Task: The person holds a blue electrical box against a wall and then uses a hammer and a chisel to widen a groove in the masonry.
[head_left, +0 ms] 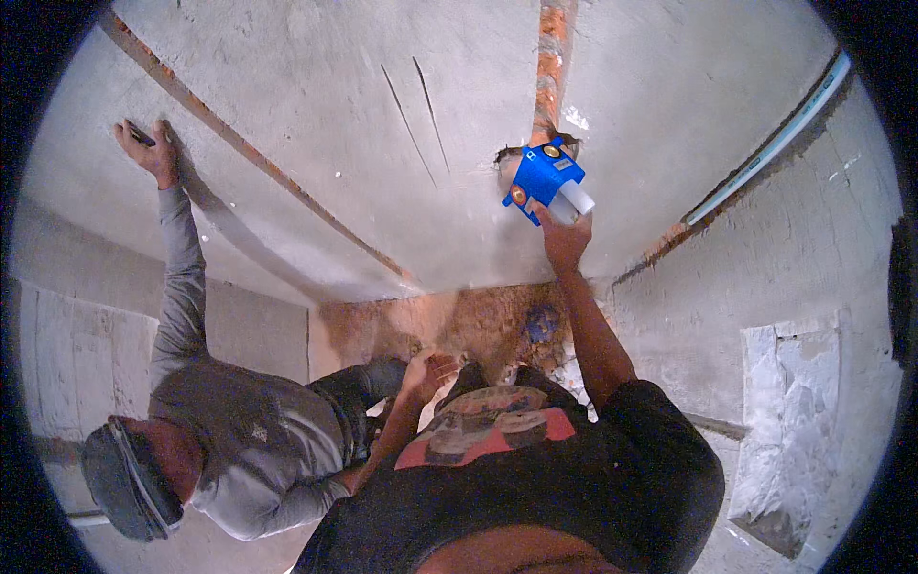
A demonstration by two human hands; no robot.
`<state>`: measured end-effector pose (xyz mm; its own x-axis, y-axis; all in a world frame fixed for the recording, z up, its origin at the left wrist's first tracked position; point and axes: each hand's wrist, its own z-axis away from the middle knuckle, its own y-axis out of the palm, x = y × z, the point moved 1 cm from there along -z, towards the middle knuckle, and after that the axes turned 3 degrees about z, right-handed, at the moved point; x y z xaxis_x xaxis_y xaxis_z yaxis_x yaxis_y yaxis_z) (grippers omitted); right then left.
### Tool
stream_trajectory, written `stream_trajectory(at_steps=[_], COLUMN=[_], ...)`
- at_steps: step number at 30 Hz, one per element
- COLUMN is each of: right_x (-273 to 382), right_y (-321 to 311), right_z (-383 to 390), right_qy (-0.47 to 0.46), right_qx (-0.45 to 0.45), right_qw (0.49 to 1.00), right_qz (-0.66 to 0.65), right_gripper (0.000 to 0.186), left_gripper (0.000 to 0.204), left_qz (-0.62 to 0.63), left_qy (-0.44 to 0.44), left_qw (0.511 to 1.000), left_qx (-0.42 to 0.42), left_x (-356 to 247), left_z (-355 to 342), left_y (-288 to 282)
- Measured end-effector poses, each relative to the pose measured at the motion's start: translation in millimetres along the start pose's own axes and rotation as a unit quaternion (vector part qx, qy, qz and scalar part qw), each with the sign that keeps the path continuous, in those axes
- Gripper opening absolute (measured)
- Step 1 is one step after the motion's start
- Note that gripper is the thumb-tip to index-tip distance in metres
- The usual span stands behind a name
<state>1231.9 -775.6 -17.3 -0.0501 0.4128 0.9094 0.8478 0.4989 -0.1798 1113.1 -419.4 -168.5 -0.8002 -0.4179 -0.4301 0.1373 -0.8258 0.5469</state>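
My right hand [566, 237] reaches up to the wall and grips the lower edge of a blue plumbing valve box [547, 175]. The box has round brass-coloured ports and a white cylinder [577, 198] sticking out of its front. It sits tilted over a rough hole [509, 163] in the plaster, at the lower end of a vertical groove [550, 72] with bare brick inside; whether it touches the back of the hole is hidden. Low in front of my body, my left hand [428, 375] is open, fingers stretched, holding nothing.
At left a co-worker [258, 430] in a grey sleeve and cap holds a small dark object [142, 134] against the wall. A slanting groove [258, 148] runs between us. A light-blue pipe [775, 139] lies in a groove at right. Rubble and a blue object [542, 323] lie below.
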Motion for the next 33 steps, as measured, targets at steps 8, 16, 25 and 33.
stream_trajectory(at_steps=[8,16,25,33], right_x=[-7,-29,-14,-12], right_y=[23,27,66,77], right_z=[-3,-5,-2,13], right_qy=[0.038,-0.006,-0.023,-0.036], right_qx=[-0.078,-0.105,-0.143,-0.123], right_qw=[0.994,0.980,0.978,0.962], right_qz=[0.063,0.169,0.151,0.240], right_gripper=[0.070,0.071,0.069,0.070], left_gripper=[0.046,0.053,0.062,0.070], left_qz=[-0.097,-0.447,-0.311,-0.329], left_qy=[-0.049,0.556,0.907,0.908], left_qw=[0.993,0.691,0.170,0.176], left_qx=[-0.039,-0.112,-0.228,-0.193], left_x=[-25,-267,-631,-609], left_z=[-40,-22,167,173], left_y=[-28,39,137,155])
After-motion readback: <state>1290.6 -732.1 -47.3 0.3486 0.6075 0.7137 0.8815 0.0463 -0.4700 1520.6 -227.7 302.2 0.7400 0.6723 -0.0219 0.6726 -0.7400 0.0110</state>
